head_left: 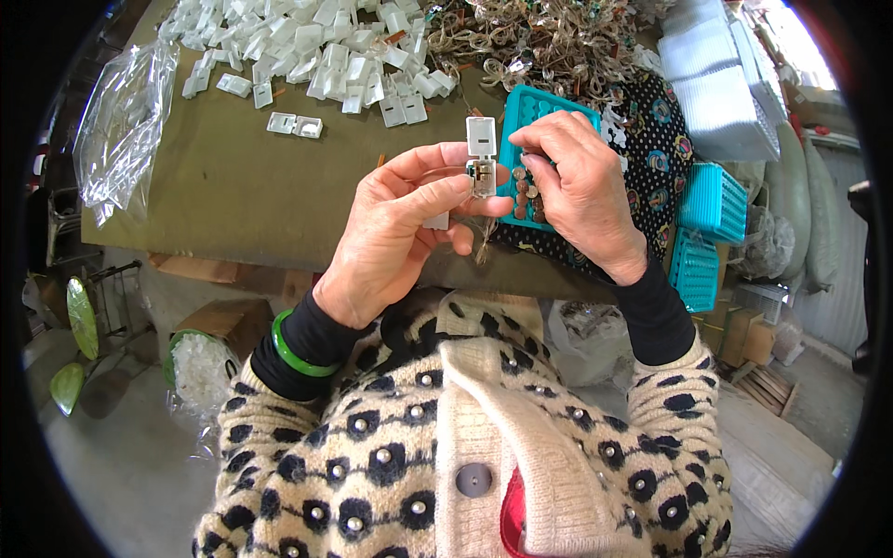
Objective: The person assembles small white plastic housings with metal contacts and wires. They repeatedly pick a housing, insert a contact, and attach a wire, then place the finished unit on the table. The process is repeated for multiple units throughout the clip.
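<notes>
My left hand (395,219) grips a small white plastic battery case (482,179) between thumb and fingers. Its hinged lid (481,137) stands open at the top, and metal contacts show inside. A thin clear wire runs from the case, and a second white piece (436,221) sits under the palm. Just to the right, my right hand (586,177) is closed with thumb and forefinger together above a teal tray (513,102). What it pinches, if anything, is hidden. Several small round cells (522,198) lie in the tray beside that thumb.
White cases (316,46) heap at the back left, one lying apart (295,125). Coiled wire strings (549,42) pile up behind the tray. A clear bag (126,121) lies at the table's left. White trays (716,84) and teal trays (712,205) are stacked at right.
</notes>
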`<action>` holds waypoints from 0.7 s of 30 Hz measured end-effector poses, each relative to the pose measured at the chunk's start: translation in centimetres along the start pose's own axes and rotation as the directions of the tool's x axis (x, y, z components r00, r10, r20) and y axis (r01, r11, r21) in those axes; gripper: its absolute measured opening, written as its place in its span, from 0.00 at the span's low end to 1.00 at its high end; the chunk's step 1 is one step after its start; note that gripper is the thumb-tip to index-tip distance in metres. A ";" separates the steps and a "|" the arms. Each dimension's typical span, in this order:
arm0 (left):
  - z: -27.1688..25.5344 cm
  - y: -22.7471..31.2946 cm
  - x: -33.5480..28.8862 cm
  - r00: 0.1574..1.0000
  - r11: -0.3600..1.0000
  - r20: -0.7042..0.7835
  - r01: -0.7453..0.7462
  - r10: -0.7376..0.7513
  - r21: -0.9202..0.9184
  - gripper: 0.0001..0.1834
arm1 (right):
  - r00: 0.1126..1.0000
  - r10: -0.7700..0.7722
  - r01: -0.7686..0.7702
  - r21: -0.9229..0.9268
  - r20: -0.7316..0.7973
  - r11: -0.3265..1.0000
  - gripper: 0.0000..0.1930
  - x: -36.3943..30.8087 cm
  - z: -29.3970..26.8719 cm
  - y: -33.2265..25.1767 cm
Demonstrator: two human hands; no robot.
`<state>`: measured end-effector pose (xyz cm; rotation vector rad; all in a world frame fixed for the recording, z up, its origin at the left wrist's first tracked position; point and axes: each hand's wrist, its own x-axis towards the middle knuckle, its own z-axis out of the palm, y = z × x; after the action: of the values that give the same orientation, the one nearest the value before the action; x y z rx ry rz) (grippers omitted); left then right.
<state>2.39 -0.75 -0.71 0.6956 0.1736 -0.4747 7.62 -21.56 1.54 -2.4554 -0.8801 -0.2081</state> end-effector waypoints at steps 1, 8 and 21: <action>0.0 0.1 -0.2 1.000 1.000 -0.004 0.010 -0.010 -0.009 0.15 | 1.000 0.027 -0.028 0.034 0.004 0.999 0.13 0.0 -0.1 -0.4; -0.1 -0.2 0.2 1.000 0.997 -0.020 0.013 -0.014 -0.070 0.15 | 0.944 0.275 -0.170 0.446 -0.183 0.879 0.09 -0.5 -0.3 -3.7; 0.4 -0.9 -0.1 1.000 0.990 -0.006 -0.016 0.015 -0.139 0.12 | 0.895 0.029 0.066 0.195 -0.445 0.979 0.14 -0.5 2.3 -5.0</action>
<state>1.92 -1.59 -0.90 0.5612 0.2038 -0.4419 4.01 -17.35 1.49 -2.0813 -0.6815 -0.6293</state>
